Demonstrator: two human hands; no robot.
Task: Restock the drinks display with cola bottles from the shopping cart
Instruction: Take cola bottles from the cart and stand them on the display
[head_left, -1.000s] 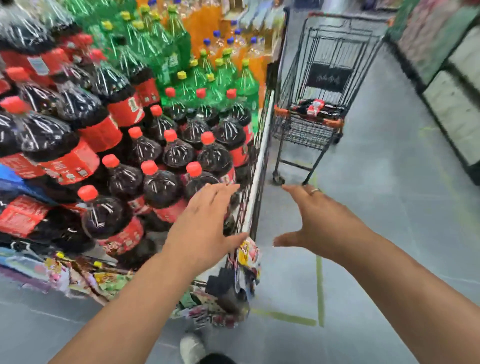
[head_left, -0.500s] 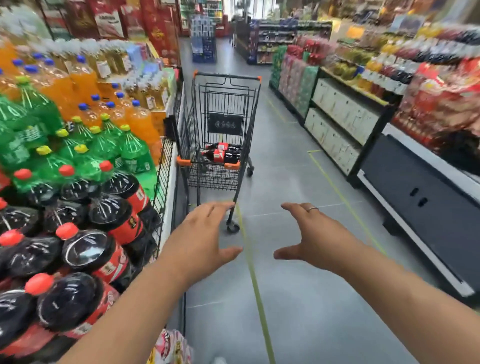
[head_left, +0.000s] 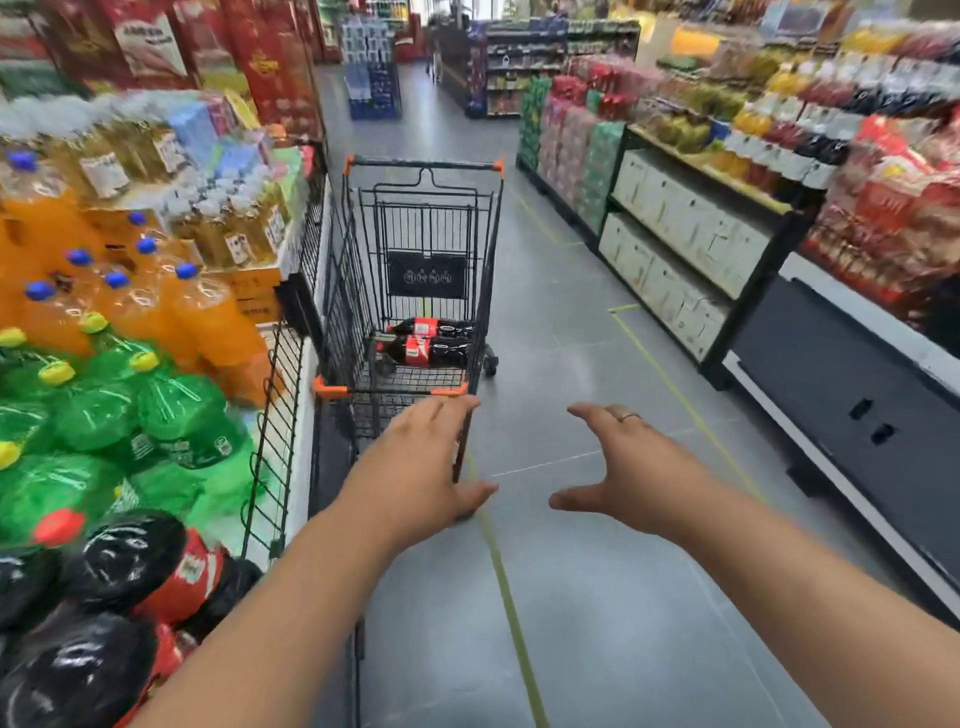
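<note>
From the head view, both arms reach down the aisle. The left hand (head_left: 415, 467) and right hand (head_left: 631, 475) are spread wide, each grip released and holding nothing. At twelve o'clock stands the black wire shopping cart with orange corner trim (head_left: 423, 218); two dark cola bottles with red labels (head_left: 431, 343) lie on their sides at its bottom. At nine o'clock the wire-fronted drinks display (head_left: 275, 431) holds orange, green and cola bottles. Best, I think, to step close, reach over the rim, and take one bottle by its body with both hands.
</note>
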